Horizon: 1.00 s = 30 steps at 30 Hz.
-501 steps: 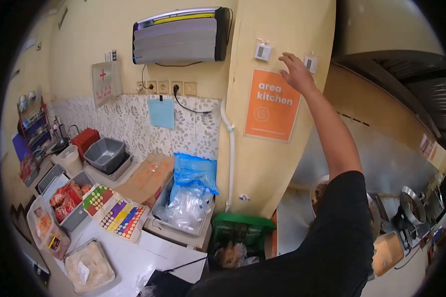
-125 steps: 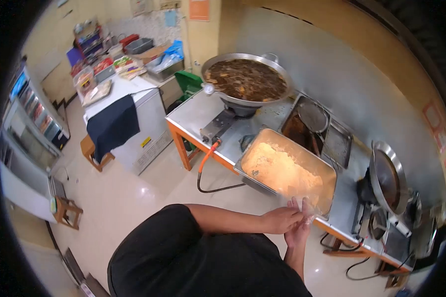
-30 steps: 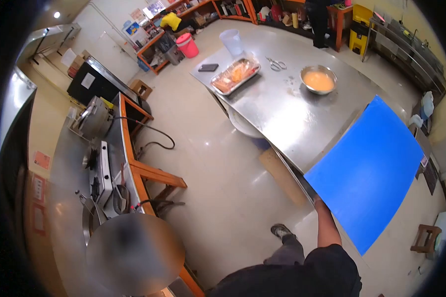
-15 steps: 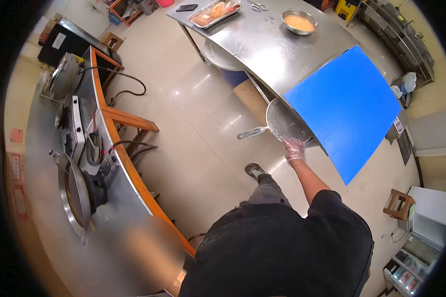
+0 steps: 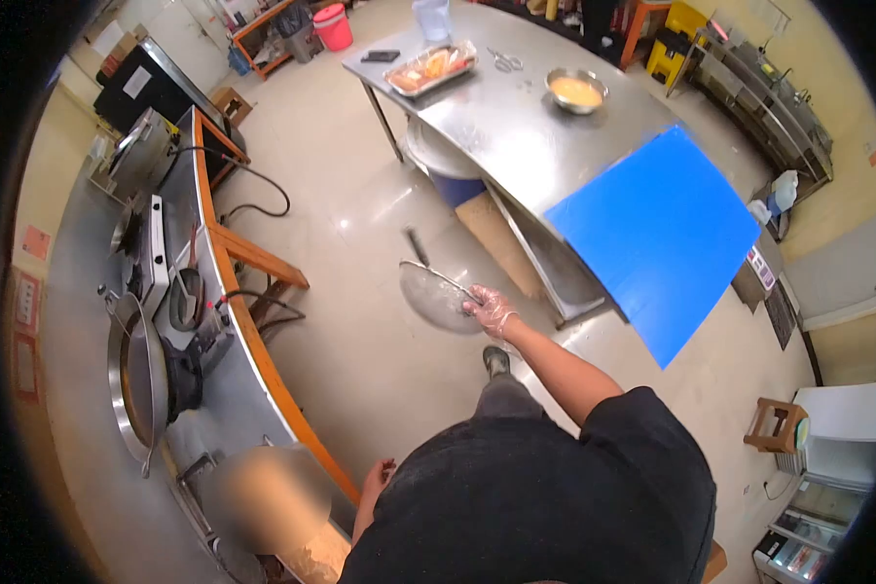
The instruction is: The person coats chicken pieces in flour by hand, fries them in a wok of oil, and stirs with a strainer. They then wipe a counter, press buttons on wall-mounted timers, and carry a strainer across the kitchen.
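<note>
My right hand [image 5: 492, 310], in a clear plastic glove, is closed on the rim of a round mesh strainer [image 5: 440, 300]. The strainer is tilted over the floor between the two work surfaces, its dark handle pointing away from me. Low at my left side, my left hand [image 5: 380, 474] shows partly past my black shirt. Its fingers look loosely apart and hold nothing I can see. To the right of the strainer, a blue board [image 5: 662, 238] lies over the near end of the steel table [image 5: 496, 92].
On the table are a tray of food [image 5: 430, 70], scissors [image 5: 505, 60], a phone [image 5: 381, 56] and a bowl of orange liquid [image 5: 576, 91]. The left counter bears a large wok [image 5: 138, 384], a small pan [image 5: 186, 300] and a stove [image 5: 154, 248]. Orange framing [image 5: 263, 365] edges that counter.
My right hand has drawn the strainer left and toward me, out from beside the table and blue board. The strainer has turned. My left hand has come into view.
</note>
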{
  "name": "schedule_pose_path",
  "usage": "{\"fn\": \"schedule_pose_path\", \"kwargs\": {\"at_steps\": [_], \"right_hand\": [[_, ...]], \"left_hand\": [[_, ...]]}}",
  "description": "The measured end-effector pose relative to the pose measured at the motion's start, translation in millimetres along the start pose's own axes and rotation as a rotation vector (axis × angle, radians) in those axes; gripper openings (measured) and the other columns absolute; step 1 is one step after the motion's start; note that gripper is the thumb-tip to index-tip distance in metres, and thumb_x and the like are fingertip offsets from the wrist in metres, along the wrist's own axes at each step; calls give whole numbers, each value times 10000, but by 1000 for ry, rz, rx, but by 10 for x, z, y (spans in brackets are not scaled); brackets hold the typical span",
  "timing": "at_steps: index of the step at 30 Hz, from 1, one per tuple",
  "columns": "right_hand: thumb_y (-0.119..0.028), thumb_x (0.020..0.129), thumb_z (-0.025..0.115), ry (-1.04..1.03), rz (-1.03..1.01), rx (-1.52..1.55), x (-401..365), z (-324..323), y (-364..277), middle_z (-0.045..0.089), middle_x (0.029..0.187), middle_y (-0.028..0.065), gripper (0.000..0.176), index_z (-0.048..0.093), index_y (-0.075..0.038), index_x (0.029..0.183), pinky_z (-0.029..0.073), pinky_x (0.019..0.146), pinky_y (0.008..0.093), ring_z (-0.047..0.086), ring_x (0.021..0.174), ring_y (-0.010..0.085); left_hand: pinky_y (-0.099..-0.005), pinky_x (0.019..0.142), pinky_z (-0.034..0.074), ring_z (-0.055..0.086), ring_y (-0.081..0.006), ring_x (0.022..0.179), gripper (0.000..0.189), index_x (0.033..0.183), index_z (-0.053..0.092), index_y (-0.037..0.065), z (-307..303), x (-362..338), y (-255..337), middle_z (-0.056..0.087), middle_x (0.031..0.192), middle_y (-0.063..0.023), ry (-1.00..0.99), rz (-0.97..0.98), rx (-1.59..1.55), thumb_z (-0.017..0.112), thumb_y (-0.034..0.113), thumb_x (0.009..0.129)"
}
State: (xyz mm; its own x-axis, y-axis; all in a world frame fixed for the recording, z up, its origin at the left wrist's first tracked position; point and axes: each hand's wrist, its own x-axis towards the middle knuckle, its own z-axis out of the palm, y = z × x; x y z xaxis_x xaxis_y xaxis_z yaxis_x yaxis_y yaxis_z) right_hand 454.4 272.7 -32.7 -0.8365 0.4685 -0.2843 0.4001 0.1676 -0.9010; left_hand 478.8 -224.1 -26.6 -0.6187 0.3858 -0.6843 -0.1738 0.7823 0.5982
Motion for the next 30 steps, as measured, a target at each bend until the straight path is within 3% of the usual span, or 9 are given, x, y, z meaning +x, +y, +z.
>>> {"fn": "schedule_pose_path", "kwargs": {"at_steps": [7,10,12,15,17,18,21,24,30], "right_hand": [[-273,917,647,467,189,-248,889,-734,561,630,1228,208,470,564,-20,1304,449,1018,378,592,1154,351],[-273,918,649,222,385,-215,1071,-791,310,674,1151,181,411,600,-38,1252,496,913,376,639,1028,328],[-276,918,663,338,130,-21,1469,-354,935,709,997,114,336,632,-48,1163,517,770,363,648,857,240],[-256,922,679,-65,131,302,1915,198,465,649,847,20,235,627,-73,1059,504,686,321,593,767,133],[-243,932,672,-292,92,262,2303,735,-560,619,813,2,223,605,-76,1063,494,674,314,577,761,113],[-242,939,663,-389,9,285,2486,977,-839,614,810,7,229,593,-73,1077,489,675,319,578,769,114],[-244,953,607,-540,-295,-286,3123,1487,-1700,677,983,136,289,575,-65,1177,498,790,386,640,868,258],[-163,888,622,-539,-523,-522,3524,1877,-2415,650,896,170,143,598,-74,997,487,770,465,617,858,372],[-101,754,631,-419,-1041,-846,4466,2054,-3175,655,885,88,152,623,-104,906,478,817,444,628,902,306]], "left_hand": [[-366,884,502,651,-213,1003,397,1220,594,1,-264,773,-927,672,1120,-146,84,98,0,644,233,902],[-336,822,515,652,-193,964,331,1197,590,-10,-325,1122,-1338,670,1079,-147,107,131,-29,594,187,930],[-308,782,515,655,-184,926,303,1195,577,-11,-384,1372,-1380,664,1045,-140,122,180,-49,555,180,961],[-267,722,516,659,-170,869,267,1191,557,-13,-528,1786,-1468,656,995,-129,132,302,-125,495,170,1007],[-289,736,526,663,-190,850,346,1216,540,-5,-896,2043,-882,652,997,-133,289,56,-482,472,276,1027],[-300,743,531,665,-200,840,389,1229,532,-1,-1248,1850,425,650,999,-135,398,-42,-672,460,330,1036],[-363,774,547,666,-243,863,561,1254,517,11,-2164,2430,1181,644,1049,-157,328,86,-990,408,510,1021],[-435,839,544,659,-293,941,759,1277,508,14,-3207,2961,1980,630,1122,-187,-21,210,-1187,385,685,944],[-444,861,545,650,-313,980,815,1323,471,8,-4786,3953,2955,610,1167,-207,-648,292,-1117,494,696,888]]}}
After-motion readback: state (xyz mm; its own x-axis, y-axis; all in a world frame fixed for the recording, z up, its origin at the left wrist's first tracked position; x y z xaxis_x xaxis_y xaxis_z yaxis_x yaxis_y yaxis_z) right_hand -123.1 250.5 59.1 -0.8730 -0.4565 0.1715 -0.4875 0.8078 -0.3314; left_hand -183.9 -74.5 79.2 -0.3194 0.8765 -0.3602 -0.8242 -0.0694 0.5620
